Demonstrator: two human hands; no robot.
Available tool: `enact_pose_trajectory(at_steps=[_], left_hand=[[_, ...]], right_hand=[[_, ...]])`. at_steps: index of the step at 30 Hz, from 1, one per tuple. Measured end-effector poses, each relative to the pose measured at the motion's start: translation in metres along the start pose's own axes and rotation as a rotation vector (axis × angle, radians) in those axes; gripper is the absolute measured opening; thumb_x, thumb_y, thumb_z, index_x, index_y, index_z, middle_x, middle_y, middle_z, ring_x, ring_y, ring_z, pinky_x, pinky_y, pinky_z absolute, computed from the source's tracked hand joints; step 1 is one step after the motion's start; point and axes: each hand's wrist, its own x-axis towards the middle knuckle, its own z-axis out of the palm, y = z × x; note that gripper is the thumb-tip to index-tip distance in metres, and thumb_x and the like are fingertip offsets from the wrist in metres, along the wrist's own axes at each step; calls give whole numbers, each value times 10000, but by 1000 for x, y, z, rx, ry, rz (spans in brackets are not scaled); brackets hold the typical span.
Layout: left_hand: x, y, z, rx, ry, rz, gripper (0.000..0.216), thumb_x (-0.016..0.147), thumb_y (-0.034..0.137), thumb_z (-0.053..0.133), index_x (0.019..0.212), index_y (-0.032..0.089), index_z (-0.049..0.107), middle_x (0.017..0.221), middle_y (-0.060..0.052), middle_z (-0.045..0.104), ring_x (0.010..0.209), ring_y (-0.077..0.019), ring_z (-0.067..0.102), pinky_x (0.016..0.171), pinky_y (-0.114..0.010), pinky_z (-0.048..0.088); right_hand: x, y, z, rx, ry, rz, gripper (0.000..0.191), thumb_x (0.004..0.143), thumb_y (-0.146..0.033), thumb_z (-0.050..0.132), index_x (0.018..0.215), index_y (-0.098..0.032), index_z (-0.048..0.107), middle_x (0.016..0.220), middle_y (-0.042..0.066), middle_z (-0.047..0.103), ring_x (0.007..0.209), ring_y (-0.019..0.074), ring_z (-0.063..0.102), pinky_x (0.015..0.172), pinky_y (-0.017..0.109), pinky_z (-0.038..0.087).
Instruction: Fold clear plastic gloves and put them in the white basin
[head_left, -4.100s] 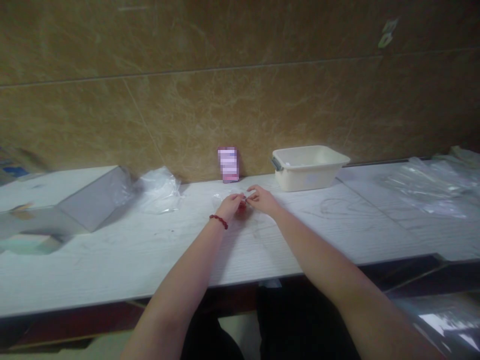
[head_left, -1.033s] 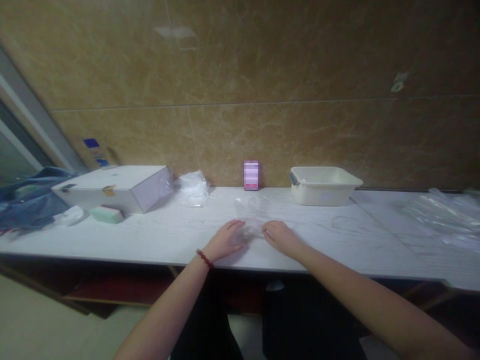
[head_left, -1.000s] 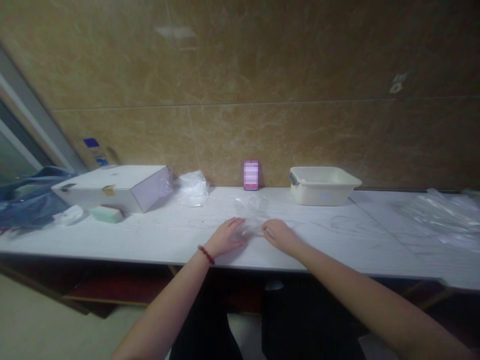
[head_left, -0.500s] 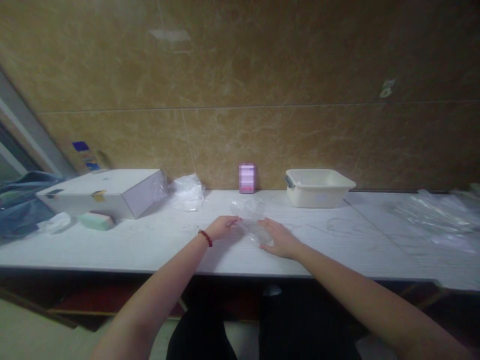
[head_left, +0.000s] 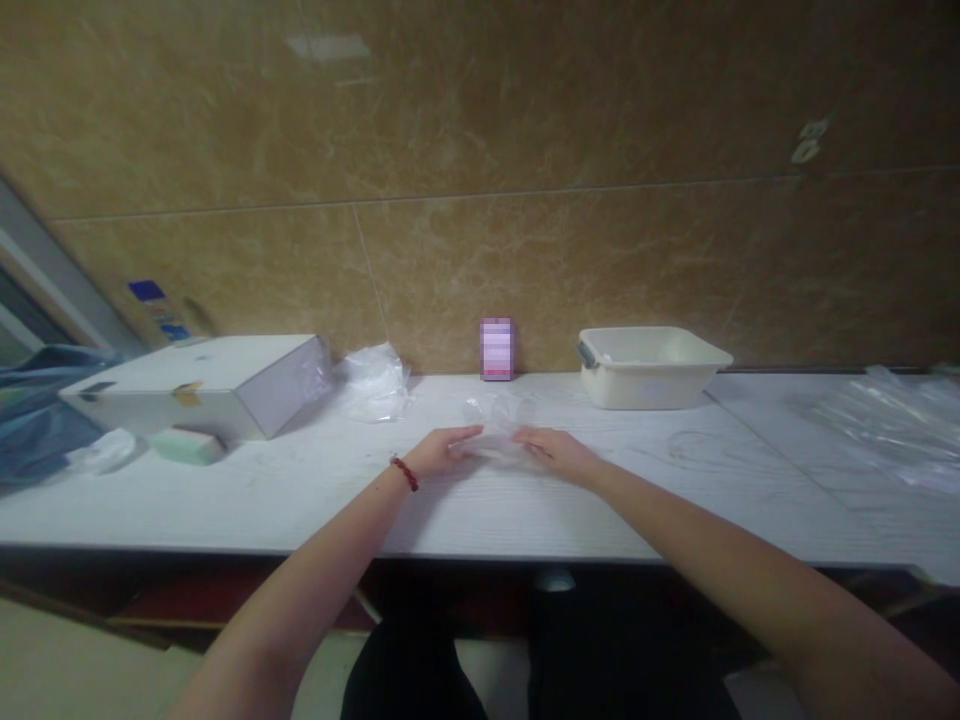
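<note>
We are noting a crinkled piece of clear plastic (head_left: 500,445) lying between the person's two hands, over the middle of the table (head_left: 495,515). The left hand (head_left: 446,450) is reaching the plastic's left edge, fingers nearly straight; the right hand (head_left: 559,455) is meeting the right edge, fingers loosely bent. We are not managing to tell how firmly either is closing on it. Behind, to the right, a cream bin (head_left: 645,388) is standing upright near the wall (head_left: 645,260), mouth up, a grey handle (head_left: 586,354) showing at its left end; its front side is hiding the bottom, so we are leaving its contents unrecorded. On the left, a white box (head_left: 259,400) is sitting with its top closed, its inside hidden. A crumpled whitish bag (head_left: 375,385) is lying just right of it, and clear plastic bags (head_left: 892,430) are spreading at far right. Between crumpled bag and bin, a phone-like slab (head_left: 496,350) is standing against the wall.
</note>
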Motion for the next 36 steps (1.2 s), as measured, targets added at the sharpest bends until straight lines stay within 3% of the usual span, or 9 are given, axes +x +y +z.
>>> enact_pose_trajectory(at_steps=[5,10,20,24,28,31,33,36], left_hand=[[-2,-4,1,75,-130,131,338,791,161,350,1103,168,479,1138,-46,490,1048,-129,446,977,-331,212],[-5,3,1,278,-285,228,455,708,4,365,1111,192,463,1160,-29,475,1114,-137,368,994,-367,139],[-34,44,-4,210,-387,262,511,711,21,367,1171,242,393,1188,9,448,1107,-107,375,988,-302,166],[-49,62,-5,52,-339,109,456,740,91,366,1162,259,413,1149,27,484,1043,-119,448,928,-262,282],[-49,68,0,-139,-198,-121,366,736,189,415,1088,232,503,1089,7,537,983,-151,494,871,-264,346],[-37,64,9,-297,-80,-307,344,662,203,506,1001,176,563,998,-39,589,908,-177,530,793,-275,401],[-27,59,15,-418,-20,-446,314,643,209,514,946,149,570,865,-56,621,758,-166,572,634,-257,451],[-14,51,22,-548,38,-571,254,641,194,476,878,145,554,688,-31,600,571,-126,554,448,-206,413]], right_hand=[[-8,1,-5,20,-115,-31,331,801,-182,328,1079,-181,509,1121,36,508,1074,116,412,923,275,303],[-16,-1,-2,-2,-171,-96,324,814,-232,331,1084,-187,506,1114,21,515,1105,114,377,936,265,289],[-45,-29,-10,6,-182,-131,340,822,-279,312,1090,-189,501,1102,35,524,1080,118,405,913,256,312],[-58,-43,-17,-22,-182,-74,328,808,-288,333,1071,-216,517,1036,33,566,938,131,510,817,260,379],[-53,-48,-20,-21,-104,32,302,792,-295,353,975,-207,577,918,40,607,857,148,526,763,258,382],[-41,-42,-16,3,-42,197,295,782,-323,363,795,-187,624,805,41,624,785,150,537,715,246,381],[-32,-36,-12,6,-20,358,290,764,-341,383,716,-181,620,731,31,624,711,138,541,654,228,382],[-22,-25,-5,37,-27,575,214,706,-338,456,718,-184,604,691,7,614,628,113,529,567,195,367]])
